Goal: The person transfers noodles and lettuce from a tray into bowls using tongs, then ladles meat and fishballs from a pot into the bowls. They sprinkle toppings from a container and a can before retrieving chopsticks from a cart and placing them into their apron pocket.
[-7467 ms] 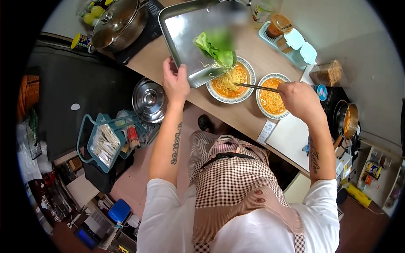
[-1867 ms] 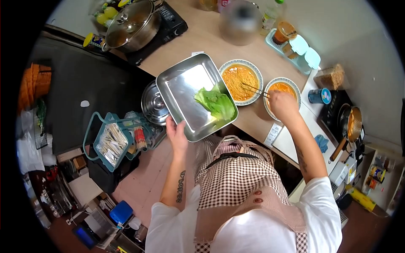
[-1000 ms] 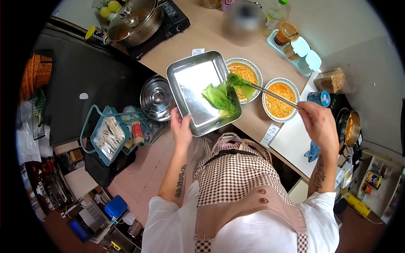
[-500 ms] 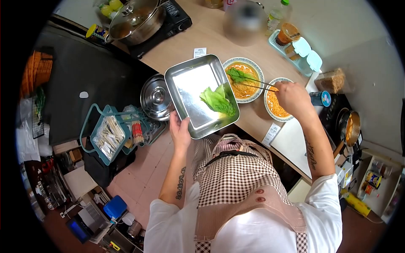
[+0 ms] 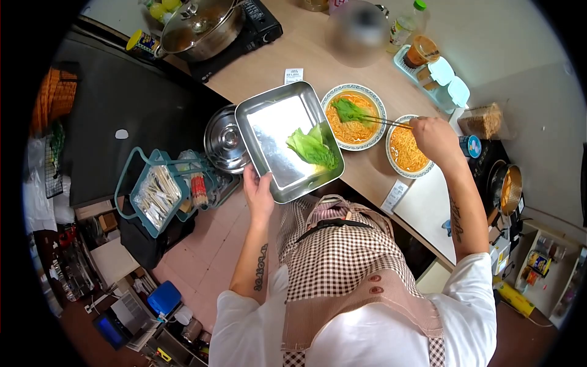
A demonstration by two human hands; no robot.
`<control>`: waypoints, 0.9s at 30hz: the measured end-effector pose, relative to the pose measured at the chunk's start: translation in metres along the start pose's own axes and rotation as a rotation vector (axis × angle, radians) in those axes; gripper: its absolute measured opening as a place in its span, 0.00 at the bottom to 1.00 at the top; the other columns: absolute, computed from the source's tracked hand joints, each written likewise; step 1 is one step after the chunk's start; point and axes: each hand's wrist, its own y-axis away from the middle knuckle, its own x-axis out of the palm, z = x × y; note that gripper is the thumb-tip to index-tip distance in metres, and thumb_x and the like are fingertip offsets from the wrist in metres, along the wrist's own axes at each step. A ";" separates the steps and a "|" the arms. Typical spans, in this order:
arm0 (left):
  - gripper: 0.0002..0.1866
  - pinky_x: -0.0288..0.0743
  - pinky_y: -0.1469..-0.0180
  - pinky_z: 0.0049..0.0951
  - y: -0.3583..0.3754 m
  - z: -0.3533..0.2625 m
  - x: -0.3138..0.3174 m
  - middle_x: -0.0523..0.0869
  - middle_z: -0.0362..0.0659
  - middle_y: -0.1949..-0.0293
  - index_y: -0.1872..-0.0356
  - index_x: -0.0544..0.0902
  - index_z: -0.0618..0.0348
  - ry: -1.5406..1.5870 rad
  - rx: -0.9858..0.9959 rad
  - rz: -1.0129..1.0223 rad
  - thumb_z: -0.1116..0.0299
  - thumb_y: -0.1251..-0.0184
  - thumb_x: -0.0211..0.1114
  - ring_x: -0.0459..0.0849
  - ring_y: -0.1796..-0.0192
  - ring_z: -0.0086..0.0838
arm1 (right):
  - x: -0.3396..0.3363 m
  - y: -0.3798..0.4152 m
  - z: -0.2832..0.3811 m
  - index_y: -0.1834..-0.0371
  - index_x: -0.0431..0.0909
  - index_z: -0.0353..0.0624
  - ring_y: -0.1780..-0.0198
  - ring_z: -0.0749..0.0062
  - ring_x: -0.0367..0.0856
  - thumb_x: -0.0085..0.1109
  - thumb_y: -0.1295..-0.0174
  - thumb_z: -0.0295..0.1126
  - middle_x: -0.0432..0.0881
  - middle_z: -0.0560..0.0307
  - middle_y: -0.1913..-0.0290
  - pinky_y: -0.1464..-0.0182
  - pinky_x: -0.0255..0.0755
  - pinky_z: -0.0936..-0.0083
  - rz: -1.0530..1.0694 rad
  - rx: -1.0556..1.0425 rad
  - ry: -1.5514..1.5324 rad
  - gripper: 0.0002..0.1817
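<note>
My left hand point(image 5: 258, 193) grips the near left corner of a rectangular metal tray point(image 5: 264, 125), thumb over the rim. Several green lettuce leaves point(image 5: 313, 148) lie in the tray's right side. In my right hand point(image 5: 435, 142) is a pair of chopsticks point(image 5: 391, 122), reaching left across the table. Their tips are at a green leaf point(image 5: 350, 111) on top of the noodles in the left patterned bowl point(image 5: 380, 134). Under the chopsticks, nearer my right hand, stands a second bowl point(image 5: 391, 160) of orange noodles, partly covered by the hand.
A lidded pot point(image 5: 202, 30) sits on a portable stove point(image 5: 264, 30) at the far left. Left of the tray is a round metal lid point(image 5: 225, 139). Paper slips point(image 5: 395, 196) lie on the table point(image 5: 361, 174). A teal caddy point(image 5: 145, 208) holds wrapped utensils. Lidded containers point(image 5: 441, 72) stand at the right wall.
The leaf and chopsticks have shifted slightly right over the left bowl, and my right hand has moved a little right. The tray has moved slightly left.
</note>
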 end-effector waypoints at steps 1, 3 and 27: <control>0.20 0.75 0.44 0.26 -0.001 -0.001 0.001 0.84 0.46 0.49 0.38 0.72 0.68 0.000 -0.002 -0.004 0.78 0.29 0.60 0.82 0.50 0.26 | -0.004 0.000 0.000 0.64 0.84 0.39 0.61 0.45 0.86 0.56 0.37 0.28 0.87 0.45 0.64 0.55 0.79 0.55 0.000 0.002 -0.009 0.07; 0.20 0.75 0.45 0.26 -0.001 -0.001 0.001 0.84 0.46 0.49 0.38 0.72 0.69 0.000 -0.010 -0.010 0.78 0.29 0.60 0.82 0.50 0.25 | -0.018 0.007 0.001 0.61 0.84 0.38 0.61 0.45 0.85 0.56 0.33 0.29 0.87 0.46 0.65 0.55 0.79 0.55 0.004 0.009 -0.029 0.08; 0.19 0.75 0.46 0.26 -0.002 -0.006 0.011 0.84 0.46 0.50 0.39 0.72 0.68 -0.001 -0.020 -0.007 0.78 0.30 0.60 0.82 0.51 0.25 | -0.016 0.000 -0.013 0.64 0.83 0.37 0.60 0.43 0.85 0.56 0.33 0.31 0.86 0.41 0.66 0.56 0.79 0.53 -0.013 0.165 -0.085 0.08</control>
